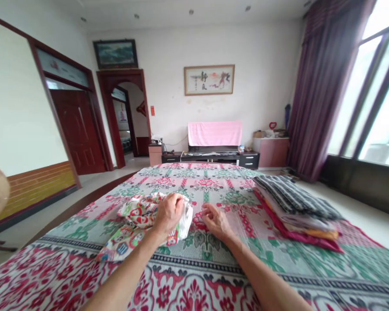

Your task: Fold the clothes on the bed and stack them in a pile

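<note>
My left hand (171,212) is closed on a bunched piece of printed clothing (134,211), white with red, green and orange cartoon figures. The cloth lies crumpled on the flowered cover (207,183), and its white edge shows beside my fingers. What kind of garment it is, I cannot tell. A little to the right, my right hand (217,222) is above the cover, apart from the cloth. Its fingers are loosely bent, with nothing seen in them.
On the right of the covered surface rests a stack of folded clothes (298,211), with black-and-white striped cloth on top. A low cabinet (249,160) and a pink cloth (215,133) over a flat object stand against the far wall. Purple curtains (320,86) hang at the right window.
</note>
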The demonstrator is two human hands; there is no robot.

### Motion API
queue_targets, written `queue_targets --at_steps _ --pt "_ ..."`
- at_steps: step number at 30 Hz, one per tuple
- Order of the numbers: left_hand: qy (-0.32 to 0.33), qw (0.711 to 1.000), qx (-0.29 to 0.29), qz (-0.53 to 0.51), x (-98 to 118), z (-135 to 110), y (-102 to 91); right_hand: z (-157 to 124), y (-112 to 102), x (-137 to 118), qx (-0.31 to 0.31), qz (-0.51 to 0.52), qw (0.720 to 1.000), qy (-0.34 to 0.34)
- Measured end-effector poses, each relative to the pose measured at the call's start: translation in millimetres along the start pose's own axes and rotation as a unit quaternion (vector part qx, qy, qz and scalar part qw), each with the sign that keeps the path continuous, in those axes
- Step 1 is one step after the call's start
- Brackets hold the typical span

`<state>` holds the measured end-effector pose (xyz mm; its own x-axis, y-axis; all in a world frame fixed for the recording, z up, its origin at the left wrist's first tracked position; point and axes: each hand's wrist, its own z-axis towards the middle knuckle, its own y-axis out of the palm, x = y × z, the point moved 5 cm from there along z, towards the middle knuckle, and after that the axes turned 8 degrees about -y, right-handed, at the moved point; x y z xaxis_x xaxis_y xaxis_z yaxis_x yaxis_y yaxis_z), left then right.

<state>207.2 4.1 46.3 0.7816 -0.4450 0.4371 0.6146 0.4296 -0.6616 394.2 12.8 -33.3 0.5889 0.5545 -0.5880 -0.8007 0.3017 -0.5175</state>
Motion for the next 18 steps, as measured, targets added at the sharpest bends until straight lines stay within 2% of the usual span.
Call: queue_targets --at_steps 5,8,13,18 --pt "0.017 0.996 -0.091 -0.016 -13 -27 47.0 -3 3 -6 -0.030 0.046 0.998 -0.016" --pt "0.024 0.993 -0.118 -0.013 -25 -35 59.3 -5 6 -10 -0.044 0.032 0.998 -0.038" --pt "0.005 0.992 -0.123 0.008 -38 -25 53.5 -7 11 -12 -0.072 0.016 0.996 -0.054" --pt "-0.028 0.990 -0.106 0.085 -67 -7 35.5 -7 16 -30 -0.103 0.019 0.990 -0.093"
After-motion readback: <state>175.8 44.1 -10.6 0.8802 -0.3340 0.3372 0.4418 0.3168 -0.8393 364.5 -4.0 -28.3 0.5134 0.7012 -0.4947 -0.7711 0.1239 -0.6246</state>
